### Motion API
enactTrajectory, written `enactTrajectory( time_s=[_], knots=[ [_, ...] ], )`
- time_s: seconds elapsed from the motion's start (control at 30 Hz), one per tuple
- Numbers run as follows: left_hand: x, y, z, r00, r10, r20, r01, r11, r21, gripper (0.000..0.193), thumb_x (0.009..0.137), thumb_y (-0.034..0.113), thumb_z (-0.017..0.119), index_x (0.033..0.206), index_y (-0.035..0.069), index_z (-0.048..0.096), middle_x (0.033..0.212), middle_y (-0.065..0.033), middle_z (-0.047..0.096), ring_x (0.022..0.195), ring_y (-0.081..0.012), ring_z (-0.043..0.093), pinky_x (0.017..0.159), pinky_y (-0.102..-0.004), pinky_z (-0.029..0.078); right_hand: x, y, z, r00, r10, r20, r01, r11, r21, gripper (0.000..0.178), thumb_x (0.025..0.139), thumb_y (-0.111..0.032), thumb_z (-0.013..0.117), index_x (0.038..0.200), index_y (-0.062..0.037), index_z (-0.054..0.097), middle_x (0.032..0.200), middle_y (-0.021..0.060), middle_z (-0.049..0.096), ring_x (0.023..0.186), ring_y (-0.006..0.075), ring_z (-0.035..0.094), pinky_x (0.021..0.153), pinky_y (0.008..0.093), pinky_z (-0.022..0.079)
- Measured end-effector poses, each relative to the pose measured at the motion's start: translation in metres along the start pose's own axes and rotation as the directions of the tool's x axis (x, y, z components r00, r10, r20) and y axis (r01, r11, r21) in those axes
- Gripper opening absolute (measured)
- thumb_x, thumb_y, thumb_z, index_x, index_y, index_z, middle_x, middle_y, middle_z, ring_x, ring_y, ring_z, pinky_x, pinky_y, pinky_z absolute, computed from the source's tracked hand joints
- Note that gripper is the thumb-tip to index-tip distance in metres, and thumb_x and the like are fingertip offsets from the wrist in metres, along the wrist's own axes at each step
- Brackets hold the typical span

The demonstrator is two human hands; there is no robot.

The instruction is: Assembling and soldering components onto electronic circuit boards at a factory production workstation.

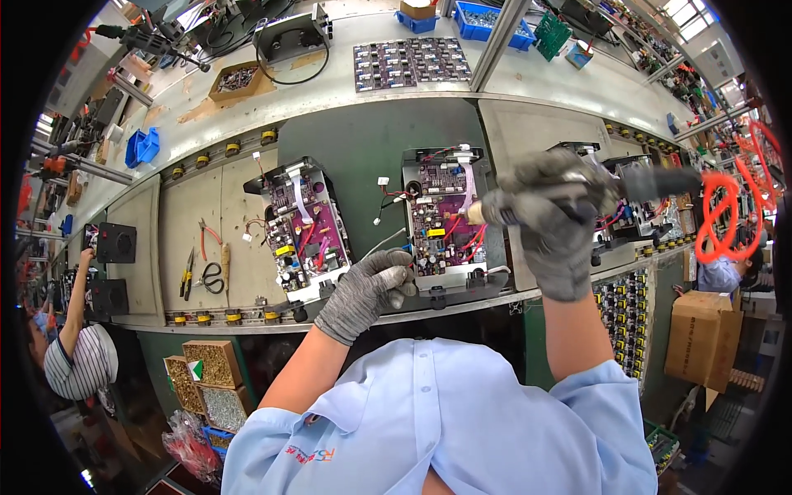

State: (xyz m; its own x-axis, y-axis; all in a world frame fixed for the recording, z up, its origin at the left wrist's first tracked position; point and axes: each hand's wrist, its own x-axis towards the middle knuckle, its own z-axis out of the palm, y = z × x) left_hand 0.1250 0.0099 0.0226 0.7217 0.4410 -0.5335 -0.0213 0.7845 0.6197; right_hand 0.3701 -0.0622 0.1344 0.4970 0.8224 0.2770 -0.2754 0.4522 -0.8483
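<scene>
On the green tabletop (363,136) we see, at centre, an open circuit-board unit (441,221); at its right side, a blurred power tool (656,182), enclosed by our right hand (554,224); at its near left corner, our left hand (370,290), fingers curled, any hold indiscernible to us.

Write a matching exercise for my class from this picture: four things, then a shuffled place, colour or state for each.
1. Right hand
2. Scissors
3. Cardboard box
4. Left hand

A. Brown, at the picture's right
B. Beside the lower left of an open case
C. Holding a dark tool
D. Black-handled, lying flat

Pairs: 1-C, 2-D, 3-A, 4-B
</scene>
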Motion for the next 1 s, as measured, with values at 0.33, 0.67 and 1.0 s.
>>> enactTrajectory(
  time_s=[0.33,0.67,1.0],
  knots=[
    [0.005,-0.015,0.000,0.960,-0.085,0.267,0.178,0.921,-0.346,0.028,0.096,0.030,0.064,0.107,0.005,0.059,0.086,-0.0024,0.063,0.069,-0.0143,0.064,0.050,-0.0216,0.048,-0.058,-0.016,0.001,1.000,0.015,-0.020,-0.011,0.982,0.188,0.051,0.071,-0.001,0.076,0.116,-0.0173,0.057,0.098,0.0017,0.057,0.080,0.0203,0.055,0.085,0.0429,0.045],
    [-0.002,-0.023,0.008,0.982,-0.105,0.155,0.163,0.889,-0.428,0.035,0.099,0.032,0.061,0.118,0.003,0.057,0.090,-0.0036,0.065,0.071,-0.0127,0.064,0.052,-0.0214,0.050,-0.060,-0.012,-0.010,0.998,-0.025,0.054,0.007,0.952,0.305,0.049,0.075,0.004,0.075,0.118,-0.0110,0.058,0.107,0.0086,0.064,0.100,0.0249,0.064,0.091,0.0459,0.055],
    [-0.003,-0.024,0.014,0.987,-0.089,0.135,0.138,0.901,-0.411,0.027,0.101,0.033,0.056,0.103,0.006,0.059,0.072,0.0006,0.055,0.054,-0.0129,0.057,0.041,-0.0211,0.046,-0.060,-0.007,-0.004,0.998,-0.042,0.050,0.027,0.961,0.275,0.047,0.075,0.005,0.076,0.117,-0.0096,0.058,0.106,0.0109,0.064,0.100,0.0269,0.065,0.088,0.0450,0.056]
  ],
)
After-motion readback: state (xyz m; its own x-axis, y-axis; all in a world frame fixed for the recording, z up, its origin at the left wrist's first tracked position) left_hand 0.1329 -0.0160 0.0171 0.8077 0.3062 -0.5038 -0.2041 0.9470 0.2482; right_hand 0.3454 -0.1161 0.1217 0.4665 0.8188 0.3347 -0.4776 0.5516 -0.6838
